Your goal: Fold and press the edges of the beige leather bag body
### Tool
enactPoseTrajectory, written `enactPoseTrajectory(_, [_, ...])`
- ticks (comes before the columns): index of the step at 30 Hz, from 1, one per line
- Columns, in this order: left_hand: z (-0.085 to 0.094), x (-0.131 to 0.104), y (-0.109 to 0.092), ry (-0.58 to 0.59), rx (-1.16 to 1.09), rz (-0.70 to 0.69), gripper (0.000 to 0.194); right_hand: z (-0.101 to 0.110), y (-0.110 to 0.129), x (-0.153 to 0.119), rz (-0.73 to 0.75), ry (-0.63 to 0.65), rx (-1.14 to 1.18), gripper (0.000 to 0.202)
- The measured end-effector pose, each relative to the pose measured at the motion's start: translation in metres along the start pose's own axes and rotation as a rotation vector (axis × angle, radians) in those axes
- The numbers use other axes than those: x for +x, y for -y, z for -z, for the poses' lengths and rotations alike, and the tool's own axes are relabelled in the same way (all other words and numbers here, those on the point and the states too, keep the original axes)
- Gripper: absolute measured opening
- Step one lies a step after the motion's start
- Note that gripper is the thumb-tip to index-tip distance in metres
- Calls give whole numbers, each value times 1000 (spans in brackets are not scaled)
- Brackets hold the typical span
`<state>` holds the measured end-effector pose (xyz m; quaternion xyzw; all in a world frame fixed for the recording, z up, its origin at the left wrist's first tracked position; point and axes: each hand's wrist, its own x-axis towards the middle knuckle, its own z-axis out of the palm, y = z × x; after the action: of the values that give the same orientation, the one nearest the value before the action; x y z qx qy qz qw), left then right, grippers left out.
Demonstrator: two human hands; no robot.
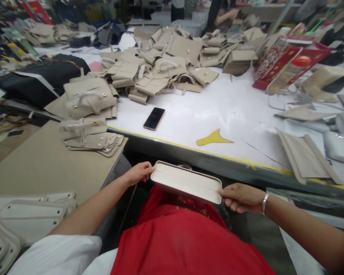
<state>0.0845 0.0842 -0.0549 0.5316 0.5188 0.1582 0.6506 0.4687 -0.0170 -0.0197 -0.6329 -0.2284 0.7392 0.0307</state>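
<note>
Cream panel (186, 185) hangs over my lap, below the table edge (206, 158), my left hand (139, 173) and right hand (240, 197) pinching its ends; such light end grips could let it tip and slide to the floor.

We have one view, from a camera on the person's head, facing forward and down. Our own arms and lap lie close below it, the white counter (232, 110) just beyond, and the workshop's far tables at the top.
</note>
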Motion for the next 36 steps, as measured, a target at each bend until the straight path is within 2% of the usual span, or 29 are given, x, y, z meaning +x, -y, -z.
enactPoseTrajectory(3, [0,5,-2,146,-32,67,41,2,6,-3,-38,-1,-37,37])
enactPoseTrajectory(6, [1,9,-11,228,45,125,40,3,10,-3,-24,-11,-59,36])
enactPoseTrajectory(14, [10,19,-28,326,280,129,41,5,0,4,105,-22,22,39])
enactPoseTrajectory(17, [9,25,-49,308,543,8,40,3,-4,1,201,-115,-81,41])
enactPoseTrajectory(19, [-2,30,-66,244,707,-156,36,3,-4,-1,345,-200,-187,39])
enactPoseTrajectory(22, [-42,40,-88,200,806,-423,44,3,-3,-1,682,-395,-316,37])
enactPoseTrajectory(25, [-93,48,-98,340,853,-567,40,-1,0,2,946,-577,-516,31])
enactPoseTrajectory(27, [-117,52,-99,430,871,-605,35,-4,1,5,1058,-639,-708,19])
enactPoseTrajectory(30, [-129,56,-96,471,856,-651,31,-9,-1,8,1163,-690,-902,19])
enactPoseTrajectory(36, [-123,52,-91,495,925,-777,28,-8,-5,7,1208,-710,-1068,27])
